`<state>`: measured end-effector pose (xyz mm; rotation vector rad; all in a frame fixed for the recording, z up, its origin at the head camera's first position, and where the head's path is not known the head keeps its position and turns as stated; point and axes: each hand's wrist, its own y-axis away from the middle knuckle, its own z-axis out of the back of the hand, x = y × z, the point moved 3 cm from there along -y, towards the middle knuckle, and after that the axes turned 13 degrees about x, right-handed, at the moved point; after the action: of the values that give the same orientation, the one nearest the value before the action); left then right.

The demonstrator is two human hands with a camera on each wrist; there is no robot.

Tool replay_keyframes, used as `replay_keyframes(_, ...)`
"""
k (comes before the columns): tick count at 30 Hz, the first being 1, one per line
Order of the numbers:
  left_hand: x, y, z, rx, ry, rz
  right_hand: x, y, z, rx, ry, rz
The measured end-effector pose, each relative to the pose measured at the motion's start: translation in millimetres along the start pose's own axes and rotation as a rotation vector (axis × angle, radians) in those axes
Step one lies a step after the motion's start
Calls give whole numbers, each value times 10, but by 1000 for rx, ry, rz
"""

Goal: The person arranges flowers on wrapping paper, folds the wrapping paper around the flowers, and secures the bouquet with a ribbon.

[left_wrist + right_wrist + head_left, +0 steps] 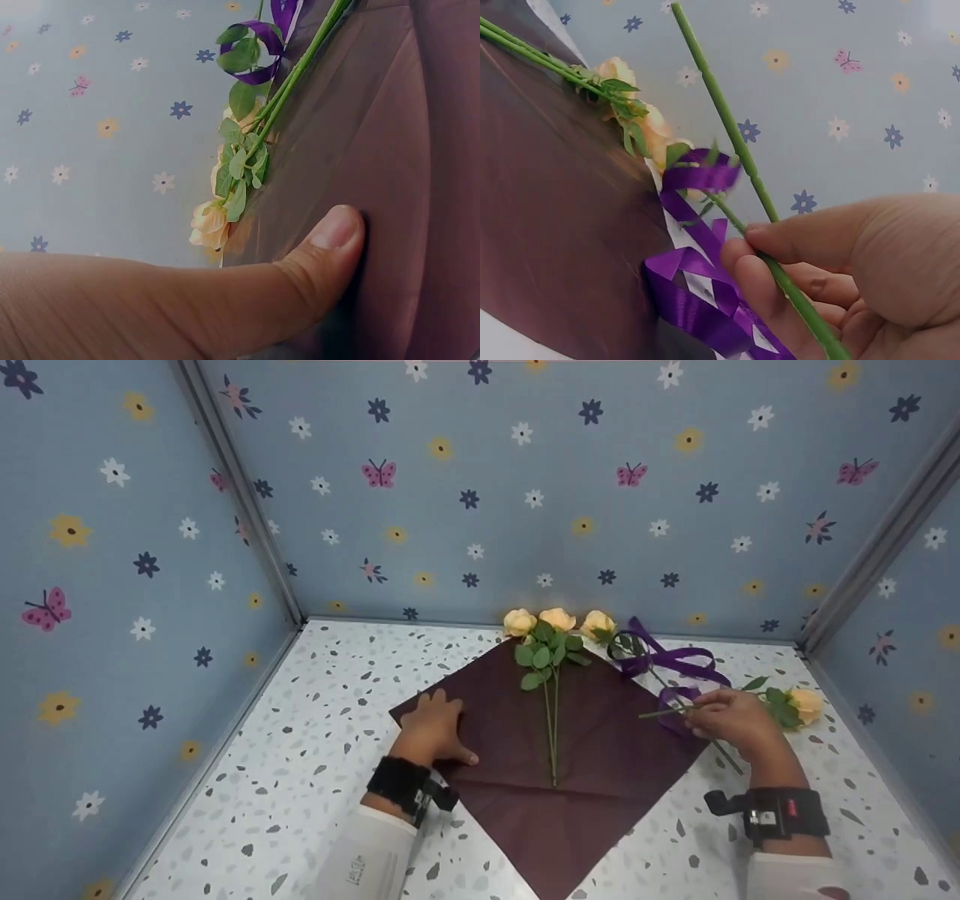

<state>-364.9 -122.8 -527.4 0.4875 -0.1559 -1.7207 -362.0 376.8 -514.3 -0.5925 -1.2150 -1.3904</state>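
My left hand (433, 729) rests on the left corner of a dark maroon wrapping sheet (510, 825), thumb spread out over it. In the left wrist view the thumb (322, 247) lies against the sheet. My right hand (735, 721) pinches the green stem (720, 105) of a peach rose (806, 706) between thumb and fingers. That flower points right and the stem's cut end points left, above the sheet's right corner. Two peach roses (556, 620) lie on the sheet, stems together down its middle.
Another peach rose (598, 624) lies at the sheet's upper right edge, its stem slanting down to the right. A looped purple ribbon (686, 661) lies over that stem. Patterned blue panels (487, 510) enclose the back and sides of the speckled table (300, 720).
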Motion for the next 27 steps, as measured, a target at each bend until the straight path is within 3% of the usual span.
replay_keyframes(6, 0, 14, 2, 11, -2, 13, -47, -51, -61, 5, -3, 6)
replay_keyframes(14, 1, -6, -7, 7, -6, 20, -130, -42, -15, 19, 34, -53)
replay_keyframes(17, 10, -20, -13, 6, -2, 19, -120, -18, 65, -42, 7, -53)
replay_keyframes(22, 16, -32, -20, 9, -1, 18, -27, 60, 180, -215, -37, -52)
replay_keyframes(27, 5, -22, -10, 12, -5, 25, 194, 194, 180, -328, 39, -12)
